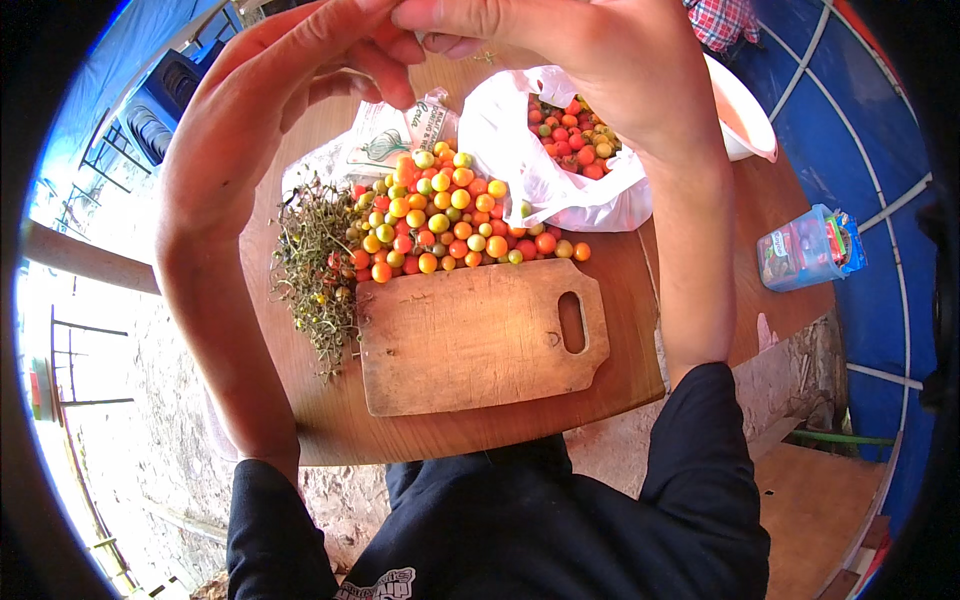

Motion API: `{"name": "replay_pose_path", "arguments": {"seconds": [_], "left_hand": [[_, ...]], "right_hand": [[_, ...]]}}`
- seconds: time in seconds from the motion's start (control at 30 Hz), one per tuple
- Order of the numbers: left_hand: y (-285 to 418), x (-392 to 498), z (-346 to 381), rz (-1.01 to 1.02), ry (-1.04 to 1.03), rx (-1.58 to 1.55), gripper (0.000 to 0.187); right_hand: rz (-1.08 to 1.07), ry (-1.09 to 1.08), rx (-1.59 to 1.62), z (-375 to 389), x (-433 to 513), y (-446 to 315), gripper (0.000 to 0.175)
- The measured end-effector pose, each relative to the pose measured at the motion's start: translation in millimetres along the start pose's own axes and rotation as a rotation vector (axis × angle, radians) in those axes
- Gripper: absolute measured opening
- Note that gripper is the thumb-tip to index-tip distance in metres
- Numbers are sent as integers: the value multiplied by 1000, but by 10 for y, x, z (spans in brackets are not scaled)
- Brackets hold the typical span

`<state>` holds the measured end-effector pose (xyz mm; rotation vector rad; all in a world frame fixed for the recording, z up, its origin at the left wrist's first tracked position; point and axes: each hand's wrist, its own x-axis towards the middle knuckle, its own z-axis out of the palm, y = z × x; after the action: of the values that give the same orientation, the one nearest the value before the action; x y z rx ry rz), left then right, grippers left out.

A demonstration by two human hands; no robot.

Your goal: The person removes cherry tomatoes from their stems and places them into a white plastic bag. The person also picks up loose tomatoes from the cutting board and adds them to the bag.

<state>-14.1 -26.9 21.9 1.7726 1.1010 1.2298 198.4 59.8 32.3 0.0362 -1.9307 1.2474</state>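
Both of my hands are raised close to the camera, above the table, their fingertips meeting at the top edge of the view. My left hand (pixel 330 56) has its lower fingers loosely curled. My right hand (pixel 547 41) reaches in with thumb and fingers towards the left fingertips. Whether anything small is held between them cannot be made out. Below lies a wooden cutting board (pixel 465 341) with an oval handle slot. A pile of cherry tomatoes (pixel 442 210), red, orange, yellow and green, sits behind it. Dried green stems (pixel 315 270) are heaped left of the pile.
An open white plastic bag (pixel 499 142) holds more tomatoes. A printed plastic bag (pixel 394 139) lies behind the pile. On the wooden table (pixel 480 442)'s right are a white basin (pixel 742 112) and a clear blue container (pixel 799 251) with packets. Stacked blue chairs (pixel 157 101) stand left; patterned cloth (pixel 720 22) shows behind.
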Motion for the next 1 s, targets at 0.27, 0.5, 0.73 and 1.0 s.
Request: {"name": "replay_pose_path", "arguments": {"seconds": [0.27, 0.5, 0.73, 1.0], "left_hand": [[221, -46, 185, -78, 127, -126, 50], [134, -44, 216, -26, 184, -39, 49], [160, -49, 237, -10, 181, -48, 50], [65, -25, 185, -49, 217, -136, 47]], "right_hand": [[19, 44, 98, 76, 8, 1, 8], [35, 100, 80, 102, -42, -44, 9], [97, 126, 52, 85, -22, -5, 12], [135, 174, 190, 73, -5, 134, 14]]}}
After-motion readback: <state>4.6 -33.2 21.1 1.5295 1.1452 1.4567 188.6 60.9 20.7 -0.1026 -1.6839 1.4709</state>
